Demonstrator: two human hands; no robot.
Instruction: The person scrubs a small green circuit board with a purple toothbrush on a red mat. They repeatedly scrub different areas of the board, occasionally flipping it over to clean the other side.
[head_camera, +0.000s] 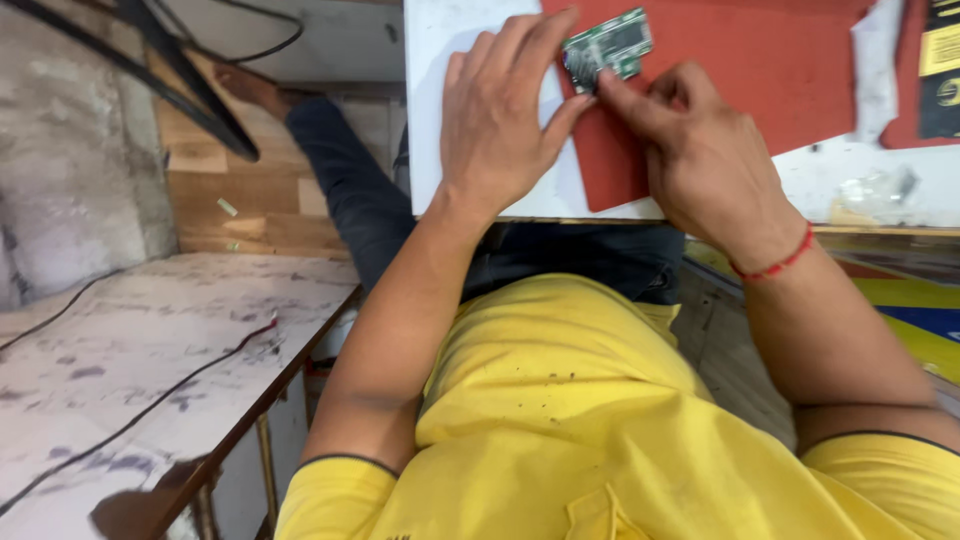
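Fingers of both my hands pinch a small green circuit board (606, 46) at the far edge of a flat red mat (760, 80) on the white worktop (440, 110); left hand (500, 110) grips its left side, right hand (700, 150), red thread at the wrist, presses its near edge

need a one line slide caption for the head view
Both hands, left hand and right hand, hold a small green circuit board over a red mat on a white table.
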